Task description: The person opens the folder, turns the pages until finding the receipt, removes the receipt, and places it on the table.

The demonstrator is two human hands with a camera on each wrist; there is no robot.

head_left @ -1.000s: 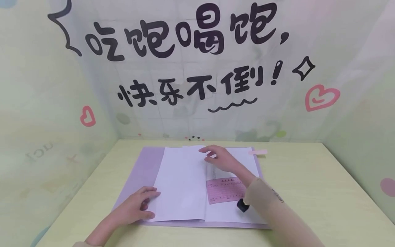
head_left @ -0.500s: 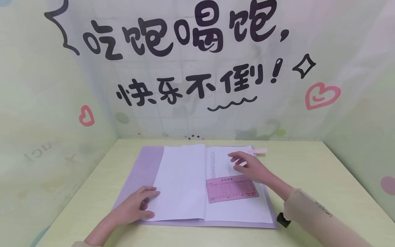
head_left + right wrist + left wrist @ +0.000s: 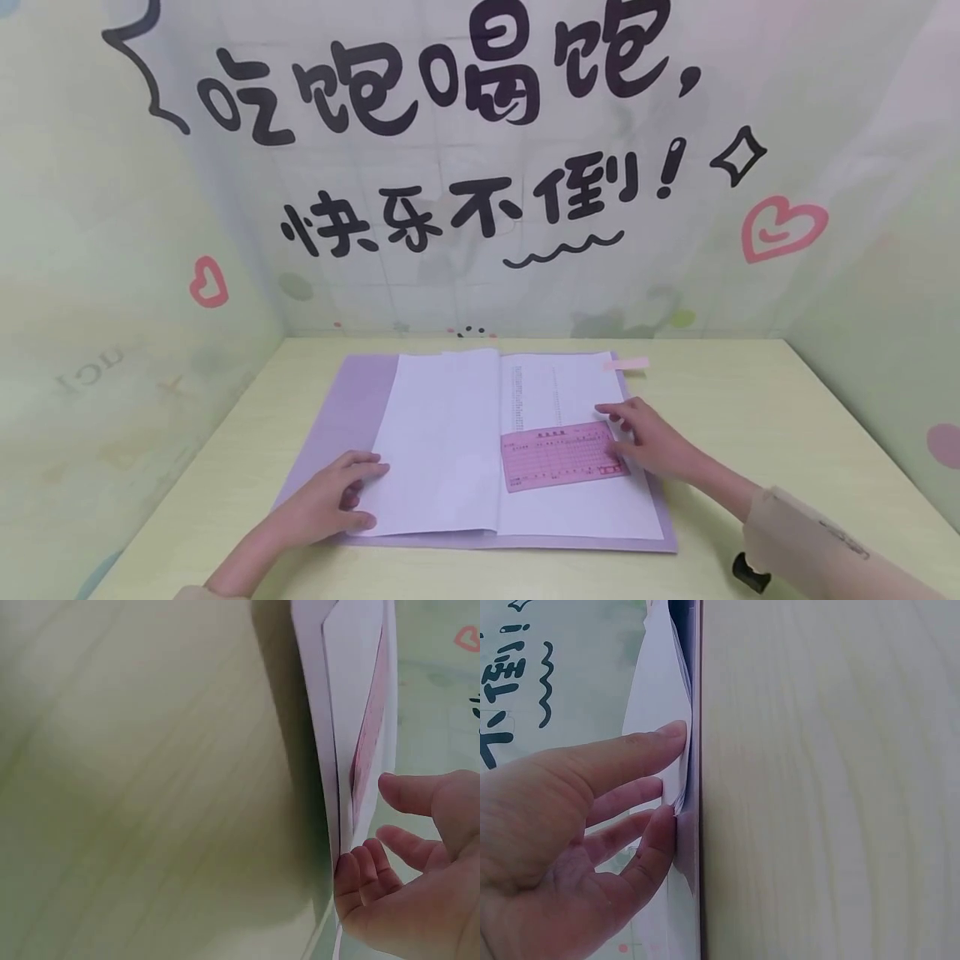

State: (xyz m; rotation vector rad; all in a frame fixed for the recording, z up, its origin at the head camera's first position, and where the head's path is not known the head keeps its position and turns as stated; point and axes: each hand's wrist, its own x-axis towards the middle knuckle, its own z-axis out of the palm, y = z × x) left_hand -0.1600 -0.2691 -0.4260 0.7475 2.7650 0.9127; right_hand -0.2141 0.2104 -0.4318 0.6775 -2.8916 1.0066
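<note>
A purple folder (image 3: 360, 400) lies spread on the table, with white pages on both sides. On its right page (image 3: 570, 517) rests a pink printed form (image 3: 558, 458), below columns of small print. My left hand (image 3: 322, 500) rests on the left page (image 3: 442, 450) near its lower left edge, fingers loosely bent; in the left wrist view thumb and fingertips touch the paper. My right hand (image 3: 648, 437) is over the right edge of the right page, its thumb overlapping the form's right end. In the right wrist view its fingers (image 3: 367, 877) are at the paper's edge, thumb apart from them.
A pink tab (image 3: 630, 364) sticks out at the upper right of the pages. The pale wooden table (image 3: 765, 433) runs back to a printed curtain (image 3: 420, 292) with black characters and hearts. A black band (image 3: 750, 573) hangs under the right sleeve (image 3: 810, 542).
My right hand has moved from the top of the page fold rightward and down to the right page's edge, uncovering the pink form. The left hand has stayed in place.
</note>
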